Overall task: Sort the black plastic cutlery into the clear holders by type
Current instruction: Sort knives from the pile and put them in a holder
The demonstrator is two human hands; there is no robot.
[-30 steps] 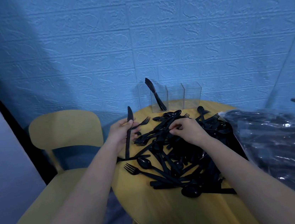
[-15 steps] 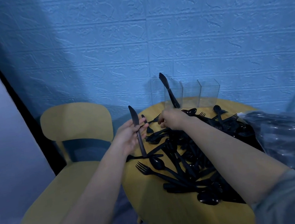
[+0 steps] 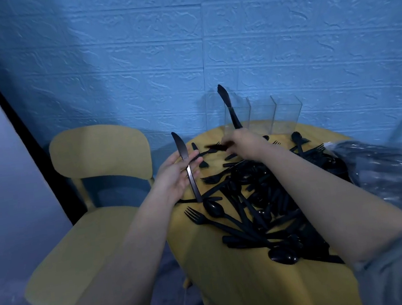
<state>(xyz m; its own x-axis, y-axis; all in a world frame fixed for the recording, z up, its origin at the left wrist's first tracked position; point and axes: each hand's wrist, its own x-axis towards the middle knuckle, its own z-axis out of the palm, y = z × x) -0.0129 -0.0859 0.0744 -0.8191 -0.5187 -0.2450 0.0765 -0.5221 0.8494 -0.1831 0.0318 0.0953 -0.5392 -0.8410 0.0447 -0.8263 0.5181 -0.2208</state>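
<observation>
A heap of black plastic cutlery (image 3: 264,200) covers the round yellow table (image 3: 236,287). My left hand (image 3: 175,178) holds a black knife (image 3: 186,164) upright at the table's left edge. My right hand (image 3: 244,142) reaches across the pile and pinches a blurred black piece (image 3: 215,147) near the far edge; its type cannot be told. Three clear holders (image 3: 262,117) stand in a row at the back. The left holder (image 3: 237,118) has one knife (image 3: 227,103) standing in it; the other two look empty.
A yellow chair (image 3: 92,181) stands left of the table. A crinkled clear plastic bag of dark items (image 3: 395,174) lies on the right side. The blue brick-pattern wall (image 3: 206,37) rises just behind the holders.
My right hand has moved from the middle of the pile to the far left, lifting a black piece. My left hand keeps its knife upright. The view has shifted left.
</observation>
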